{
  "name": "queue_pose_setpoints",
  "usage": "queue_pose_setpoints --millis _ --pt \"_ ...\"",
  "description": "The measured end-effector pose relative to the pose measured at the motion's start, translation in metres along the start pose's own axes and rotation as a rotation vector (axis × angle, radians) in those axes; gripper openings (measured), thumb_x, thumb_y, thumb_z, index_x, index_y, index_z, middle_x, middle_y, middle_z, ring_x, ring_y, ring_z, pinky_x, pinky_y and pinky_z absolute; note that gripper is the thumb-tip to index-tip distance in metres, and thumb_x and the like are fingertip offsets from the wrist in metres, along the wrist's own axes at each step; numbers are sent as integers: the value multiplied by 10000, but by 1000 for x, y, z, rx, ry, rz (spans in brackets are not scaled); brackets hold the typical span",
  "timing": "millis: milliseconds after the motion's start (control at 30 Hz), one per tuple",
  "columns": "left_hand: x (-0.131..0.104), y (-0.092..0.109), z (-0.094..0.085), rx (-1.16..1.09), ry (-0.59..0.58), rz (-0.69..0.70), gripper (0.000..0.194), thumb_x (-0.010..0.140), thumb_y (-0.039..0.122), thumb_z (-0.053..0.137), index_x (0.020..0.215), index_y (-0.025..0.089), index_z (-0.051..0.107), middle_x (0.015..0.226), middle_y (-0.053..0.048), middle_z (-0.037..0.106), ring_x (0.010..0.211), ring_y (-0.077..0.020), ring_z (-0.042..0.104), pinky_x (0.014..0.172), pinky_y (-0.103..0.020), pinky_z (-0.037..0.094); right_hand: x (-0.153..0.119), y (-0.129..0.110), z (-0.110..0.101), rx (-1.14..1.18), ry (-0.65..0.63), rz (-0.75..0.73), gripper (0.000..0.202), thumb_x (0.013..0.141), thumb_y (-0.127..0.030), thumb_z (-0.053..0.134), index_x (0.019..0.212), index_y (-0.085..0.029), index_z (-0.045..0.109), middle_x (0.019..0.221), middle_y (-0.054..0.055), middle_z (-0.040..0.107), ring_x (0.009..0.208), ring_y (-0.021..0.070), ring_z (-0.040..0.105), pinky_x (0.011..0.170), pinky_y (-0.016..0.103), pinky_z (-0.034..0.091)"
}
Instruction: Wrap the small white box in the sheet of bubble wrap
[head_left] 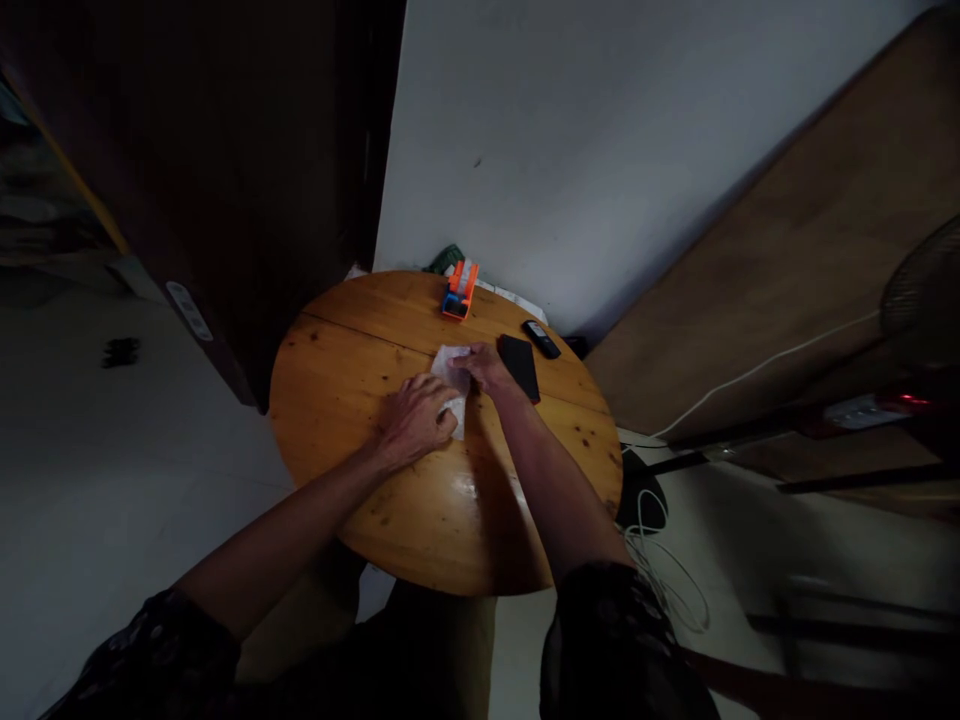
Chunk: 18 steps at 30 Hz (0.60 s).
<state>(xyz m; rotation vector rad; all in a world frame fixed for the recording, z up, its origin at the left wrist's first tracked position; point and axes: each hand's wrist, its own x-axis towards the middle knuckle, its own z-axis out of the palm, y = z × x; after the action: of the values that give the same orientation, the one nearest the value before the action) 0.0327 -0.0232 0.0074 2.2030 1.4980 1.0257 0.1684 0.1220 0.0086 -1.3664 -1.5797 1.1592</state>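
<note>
A small whitish sheet (450, 372), of paper or thin plastic that I cannot tell apart, lies on the round wooden table (337, 390) between my hands. My left hand (421, 415) rests over its near left side, with the fingers bent around the edge. At the far right side, my right hand (482, 366) pinches the sheet between thumb and fingers. Both hands partly cover it. Just right of my right hand lies a dark flat rectangular thing (520, 365) with a reddish edge, like a phone or a notebook.
An orange and blue tape dispenser (460, 290) stands at the table's far edge. A small black handset (541, 339) lies at the right. Behind is a white wall (570, 140). To the right are a fan (926, 290) and loose white cable (660, 560) on the floor.
</note>
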Motion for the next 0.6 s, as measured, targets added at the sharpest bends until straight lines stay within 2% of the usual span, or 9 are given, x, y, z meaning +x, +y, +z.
queue_pose_setpoints --millis 167,333,400,500,600 --pt "-2 -5 2 7 17 -32 389 806 164 530 1150 190 711 1196 -81 714 1167 -276 570 1020 -422 459 -19 -24 2 79 -4 -20 326 585 -353 821 652 -213 533 584 -54 555 541 104 484 536 245 421" --pt "-6 -6 0 63 75 -37 348 799 194 578 1122 209 706 1198 -79 680 1152 -285 552 1027 -433 451 -55 -43 -4 83 -59 -188 333 651 -419 793 679 -226 522 616 -61 505 590 109 439 578 248 395" --pt "-8 -5 -2 95 114 -59 308 783 218 621 1080 220 701 1191 -86 650 1149 -293 544 1022 -440 453 -69 -46 -7 36 -94 -266 328 672 -439 770 682 -227 520 634 -54 495 616 117 436 598 255 394" --pt "-9 -5 -2 100 193 -164 275 755 268 682 1022 203 658 1147 -105 613 1144 -311 543 1008 -460 462 -88 -45 -10 -61 -101 -337 328 692 -478 746 706 -225 537 682 -35 509 666 134 463 643 269 413" --pt "-8 -9 1 38 256 -283 400 717 308 729 1076 192 596 1126 -107 594 1136 -313 555 1007 -469 472 -103 -37 -10 -98 -87 -356 342 714 -517 725 726 -224 551 700 -26 530 679 143 491 665 276 431"
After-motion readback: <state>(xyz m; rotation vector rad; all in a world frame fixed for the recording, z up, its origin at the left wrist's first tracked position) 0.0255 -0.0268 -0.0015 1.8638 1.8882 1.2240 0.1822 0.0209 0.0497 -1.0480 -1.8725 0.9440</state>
